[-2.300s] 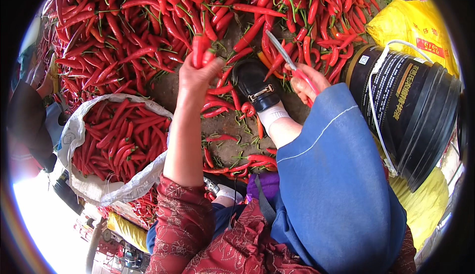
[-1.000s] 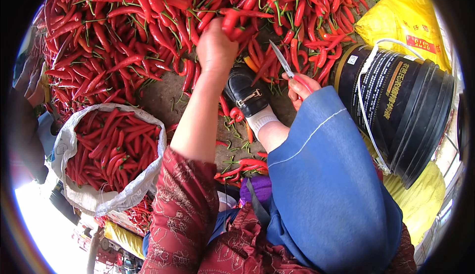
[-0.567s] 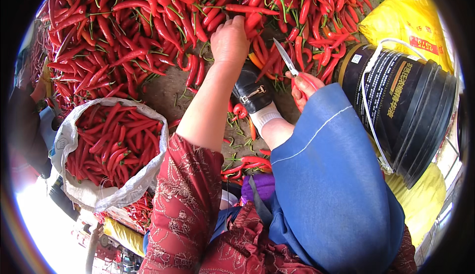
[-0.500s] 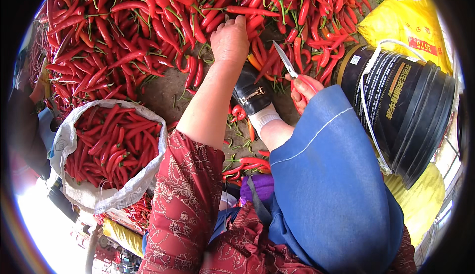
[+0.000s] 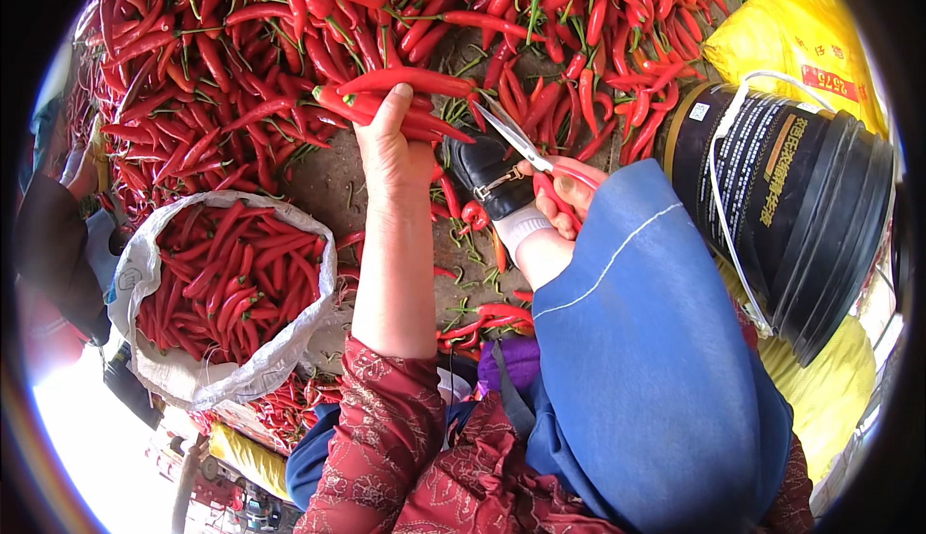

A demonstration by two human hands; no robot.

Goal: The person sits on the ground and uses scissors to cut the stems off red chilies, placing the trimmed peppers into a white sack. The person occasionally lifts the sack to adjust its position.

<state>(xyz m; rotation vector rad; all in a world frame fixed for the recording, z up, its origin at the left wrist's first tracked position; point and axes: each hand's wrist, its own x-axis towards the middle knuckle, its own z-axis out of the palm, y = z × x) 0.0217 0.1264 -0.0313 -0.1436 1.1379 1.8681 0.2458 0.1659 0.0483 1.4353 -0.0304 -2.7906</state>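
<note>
My left hand [image 5: 394, 153] is closed around a small bunch of red chili peppers [image 5: 420, 82], its thumb pressed along their side. Green stalks show at both ends of the bunch. To the right, my right hand [image 5: 567, 204] grips scissors [image 5: 519, 136] by their red handles. The scissor blades are slightly parted, and their tips lie close to the right-hand stalk end of the bunch. Behind the held peppers spreads a large heap of red chili peppers [image 5: 222, 71] with green stalks.
At the left stands a white woven sack [image 5: 183, 380] filled with peppers. A black bucket [image 5: 781, 196] lies tilted at the right, beside a yellow bag [image 5: 772, 37]. My black shoe [image 5: 482, 167] is between my hands. Cut stalks and loose peppers litter the ground.
My left hand has drawn back from the heap and moved left, now holding a bunch of peppers. The scissors have shifted left toward it, and their blades have parted.
</note>
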